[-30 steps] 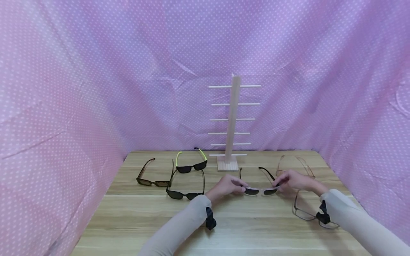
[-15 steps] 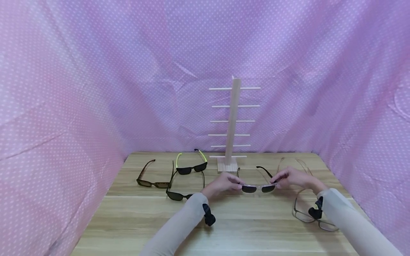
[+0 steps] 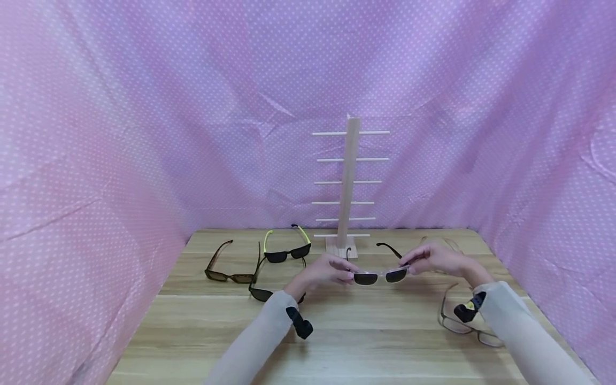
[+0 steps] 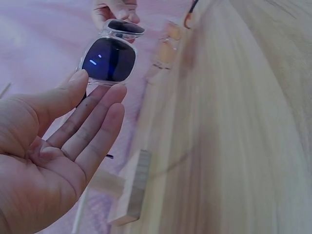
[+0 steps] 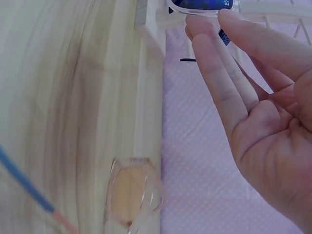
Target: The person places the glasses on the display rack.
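Note:
A pair of sunglasses (image 3: pixel 366 278) with a clear frame, dark lenses and black temples hangs between my two hands, lifted above the wooden table. My left hand (image 3: pixel 328 269) pinches its left end, thumb in front and fingers behind, as the left wrist view shows at the lens (image 4: pixel 109 59). At the other end my right hand (image 3: pixel 435 259) pinches the frame near the hinge; in the right wrist view thumb and fingertips meet at the rim (image 5: pixel 202 5). Both temples point away toward the wooden display stand (image 3: pixel 349 182), whose several pegs hold nothing.
Left on the table (image 3: pixel 337 342) lie brown sunglasses (image 3: pixel 231 278), black sunglasses with yellow-green temples (image 3: pixel 289 254) and black sunglasses (image 3: pixel 261 294) partly behind my left arm. Grey-framed eyeglasses (image 3: pixel 457 325) lie under my right forearm; clear peach glasses (image 5: pixel 129 192) sit behind my right hand.
Both hands have raised the clear-framed sunglasses from near the tabletop and carried them left, closer to the stand. The other glasses and the stand stay put.

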The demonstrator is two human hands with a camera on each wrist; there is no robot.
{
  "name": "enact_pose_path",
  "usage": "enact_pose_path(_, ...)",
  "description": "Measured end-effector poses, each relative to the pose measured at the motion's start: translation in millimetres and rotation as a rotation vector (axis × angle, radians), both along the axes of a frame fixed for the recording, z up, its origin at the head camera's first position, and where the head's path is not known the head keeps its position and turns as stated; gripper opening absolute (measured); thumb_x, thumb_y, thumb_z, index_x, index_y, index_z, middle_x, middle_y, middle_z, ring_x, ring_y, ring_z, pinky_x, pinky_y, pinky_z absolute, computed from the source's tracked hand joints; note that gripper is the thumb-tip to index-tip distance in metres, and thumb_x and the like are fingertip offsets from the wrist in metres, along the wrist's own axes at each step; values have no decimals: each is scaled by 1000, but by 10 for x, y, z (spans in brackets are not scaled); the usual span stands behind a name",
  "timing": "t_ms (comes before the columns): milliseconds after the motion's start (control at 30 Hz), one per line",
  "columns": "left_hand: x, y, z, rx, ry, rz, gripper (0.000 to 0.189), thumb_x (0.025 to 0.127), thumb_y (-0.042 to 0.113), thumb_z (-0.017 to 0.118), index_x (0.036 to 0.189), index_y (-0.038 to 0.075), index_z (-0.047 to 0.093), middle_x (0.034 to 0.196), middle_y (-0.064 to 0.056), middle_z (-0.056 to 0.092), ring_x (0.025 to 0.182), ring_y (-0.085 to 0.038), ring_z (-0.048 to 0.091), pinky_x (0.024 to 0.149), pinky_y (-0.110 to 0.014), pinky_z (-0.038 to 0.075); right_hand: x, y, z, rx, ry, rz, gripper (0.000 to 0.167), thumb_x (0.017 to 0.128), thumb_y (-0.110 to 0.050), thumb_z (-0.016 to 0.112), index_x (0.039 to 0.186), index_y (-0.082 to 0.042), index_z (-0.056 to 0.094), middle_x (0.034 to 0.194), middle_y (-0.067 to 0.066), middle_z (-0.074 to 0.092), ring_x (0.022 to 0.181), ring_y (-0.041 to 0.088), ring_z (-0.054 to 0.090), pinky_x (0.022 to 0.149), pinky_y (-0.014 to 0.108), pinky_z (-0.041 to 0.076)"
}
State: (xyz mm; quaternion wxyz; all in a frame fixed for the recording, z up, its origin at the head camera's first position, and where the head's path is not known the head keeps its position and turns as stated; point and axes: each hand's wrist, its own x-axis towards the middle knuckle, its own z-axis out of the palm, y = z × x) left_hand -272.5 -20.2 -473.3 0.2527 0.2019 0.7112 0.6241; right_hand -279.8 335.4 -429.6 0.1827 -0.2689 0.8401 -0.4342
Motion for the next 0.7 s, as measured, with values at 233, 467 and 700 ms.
enact_pose_path(233,26,-230,132,-16,35,-3,26,94,6,72,119,-1,74,102,-18,78,89,-16,76,96,-54,57,8,-203,99,16,-44,-20,34,91,-15,76,122,-1,72,116,11,76,101,9,68,86,22,53)
enact_pose_path(467,49,-435,263,-20,61,6,27,93,6,73,119,-2,74,103,-17,78,90,-16,76,96,-53,58,-39,-385,163,-23,-38,2,33,91,-14,76,122,-2,72,119,17,74,103,10,69,89,24,55)
enact_pose_path(700,-7,-560,370,-34,83,11,29,96,6,70,123,-3,71,104,-15,78,91,-14,75,98,-50,58,-64,-520,219,-92,-45,-9,37,91,-11,75,124,6,68,119,16,74,103,9,70,90,24,56)
